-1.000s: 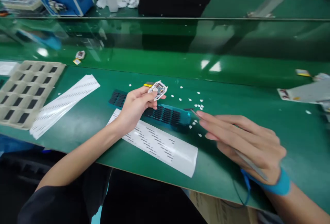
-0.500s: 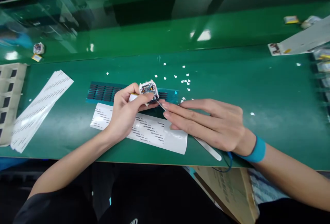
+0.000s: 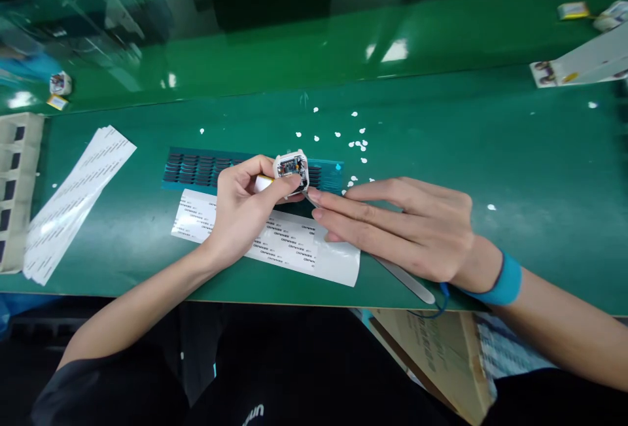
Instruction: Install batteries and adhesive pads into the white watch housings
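My left hand (image 3: 245, 207) is closed around a small white device housing (image 3: 291, 172) whose open side shows a circuit board. The left thumb presses near the housing's lower right edge. A white-and-yellow battery (image 3: 263, 182) sticks out between the thumb and fingers. In my right hand (image 3: 407, 226) are slim metal tweezers (image 3: 412, 284), their thin tip touching the housing's lower right corner and their rounded end behind the palm. Beneath the hands lie a printed adhesive sheet (image 3: 338, 269) and a blue-green sheet of black strips (image 3: 191, 169).
Several small white round tabs (image 3: 361, 144) are scattered beyond my right hand. White printed strips (image 3: 78, 203) and a compartment tray (image 3: 14, 197) lie at left. Another device with a battery (image 3: 59, 84) is at far left. A white panel (image 3: 583, 63) stands at right. A blue cord (image 3: 444, 295) hangs by the wristband.
The view has shifted slightly. Both hands keep their grips, the tweezers' tip still at the housing's corner. The housing is turned a little, and the thumb stays on its edge.
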The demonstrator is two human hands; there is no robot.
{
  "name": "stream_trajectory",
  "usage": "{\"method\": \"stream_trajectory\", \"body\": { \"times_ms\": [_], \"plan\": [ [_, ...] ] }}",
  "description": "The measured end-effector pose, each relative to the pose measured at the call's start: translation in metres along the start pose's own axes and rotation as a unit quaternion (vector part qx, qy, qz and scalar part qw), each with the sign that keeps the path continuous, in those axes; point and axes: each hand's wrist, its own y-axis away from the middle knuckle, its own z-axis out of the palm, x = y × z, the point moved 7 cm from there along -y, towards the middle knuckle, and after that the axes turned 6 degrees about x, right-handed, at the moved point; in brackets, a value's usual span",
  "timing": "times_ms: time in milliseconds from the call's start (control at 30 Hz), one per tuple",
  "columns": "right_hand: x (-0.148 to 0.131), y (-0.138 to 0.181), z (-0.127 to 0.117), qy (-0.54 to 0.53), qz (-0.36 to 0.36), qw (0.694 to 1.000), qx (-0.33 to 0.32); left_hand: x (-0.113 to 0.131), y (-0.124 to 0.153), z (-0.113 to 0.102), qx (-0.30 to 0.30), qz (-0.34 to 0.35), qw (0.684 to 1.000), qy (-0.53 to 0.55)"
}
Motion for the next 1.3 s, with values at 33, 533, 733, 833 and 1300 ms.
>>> {"method": "stream_trajectory", "body": {
  "times_ms": [33, 533, 733, 833, 1300],
  "plan": [
    [-0.002, 0.0, -0.002, 0.0, -0.011, 1.0, 0.014, 0.001, 0.0, 0.0, 0.0, 0.005, 1.0, -0.007],
    [0.0, 0.012, -0.005, -0.033, 0.018, 0.997, 0.074, 0.005, 0.0, 0.003, -0.011, 0.017, 1.0, -0.012],
    [0.005, 0.01, -0.003, -0.058, 0.037, 0.995, 0.073, 0.003, 0.002, 0.003, -0.02, 0.024, 0.998, -0.045],
    [0.005, 0.009, -0.004, -0.078, 0.031, 0.994, 0.063, 0.008, 0.002, 0.002, -0.027, 0.043, 0.996, -0.078],
    [0.032, 0.005, -0.006, -0.02, 0.015, 0.993, 0.117, 0.069, -0.122, -0.123, 0.062, 0.244, 0.88, -0.402]
  ]
}}
